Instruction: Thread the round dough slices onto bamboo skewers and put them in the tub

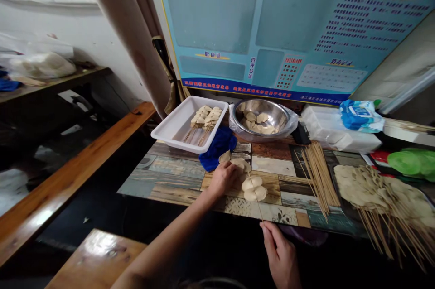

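The bamboo skewer (255,195) lies on the bench (176,180) with its long axis running from the near edge away toward the steel bowl (263,119), tip pointing at the bowl. Two pale round slices (254,188) are threaded on it, just in front of the bowl. The right hand (280,255) pinches the skewer's near end at the bench edge; the left hand (223,178) has its grip pressed down over loose slices (238,162) left of the skewer. The blue poster (288,31) behind the bowl carries print too small to read. Bare bench lies left of the skewer; loose skewers (317,173) crowd the right.
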A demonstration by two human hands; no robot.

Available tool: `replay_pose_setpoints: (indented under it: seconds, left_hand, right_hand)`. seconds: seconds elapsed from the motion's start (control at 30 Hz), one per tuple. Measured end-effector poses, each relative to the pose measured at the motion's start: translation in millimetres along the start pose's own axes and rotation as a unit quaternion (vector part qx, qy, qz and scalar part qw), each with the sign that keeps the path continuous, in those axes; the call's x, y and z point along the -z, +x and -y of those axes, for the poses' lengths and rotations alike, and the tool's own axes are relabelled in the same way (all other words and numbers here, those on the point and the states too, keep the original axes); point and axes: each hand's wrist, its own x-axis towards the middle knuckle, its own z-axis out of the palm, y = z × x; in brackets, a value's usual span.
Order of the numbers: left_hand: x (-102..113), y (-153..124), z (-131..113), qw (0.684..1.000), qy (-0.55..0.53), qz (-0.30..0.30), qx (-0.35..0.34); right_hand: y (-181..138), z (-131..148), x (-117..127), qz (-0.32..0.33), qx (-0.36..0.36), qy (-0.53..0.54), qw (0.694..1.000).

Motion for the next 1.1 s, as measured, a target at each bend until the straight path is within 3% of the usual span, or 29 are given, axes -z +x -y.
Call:
replay_pose_setpoints:
  seconds: [0.1,0.3,0.4,0.5,0.6,0.7,0.8,0.9,1.1]
  left_hand:
    - [1,-2,-2,1.000,0.002,-0.001,-0.007]
    - [1,5,-18,0.993,0.109,0.001,0.054]
    - [10,9,-13,0.998,0.049,-0.002,0.039]
    - [22,8,-4,0.993,-0.102,-0.015,0.053]
    - [30,7,0,0.941,-0.302,-0.016,0.151]
    - [34,7,-4,0.824,-0.503,0.000,0.260]
    - [40,7,-12,0.726,-0.620,0.011,0.296]
    - [46,7,-17,0.700,-0.645,0.012,0.307]
    - [51,6,-20,0.698,-0.649,-0.002,0.303]
  right_hand:
    - [0,0,0,0.001,-0.006,-0.002,1.000]
    - [2,0,0,0.007,-0.005,0.002,1.000]
    - [0,-1,3,0.004,-0.007,-0.002,1.000]
    - [0,-2,4,0.008,-0.002,-0.001,1.000]
    - [2,2,3,0.014,0.005,0.013,1.000]
    - [5,8,1,0.027,0.008,0.030,0.999]
    - [8,14,-1,0.044,0.000,0.042,0.998]
    - [9,18,-2,0.058,-0.005,0.052,0.997]
    - [12,22,-4,0.059,0.003,0.054,0.997]
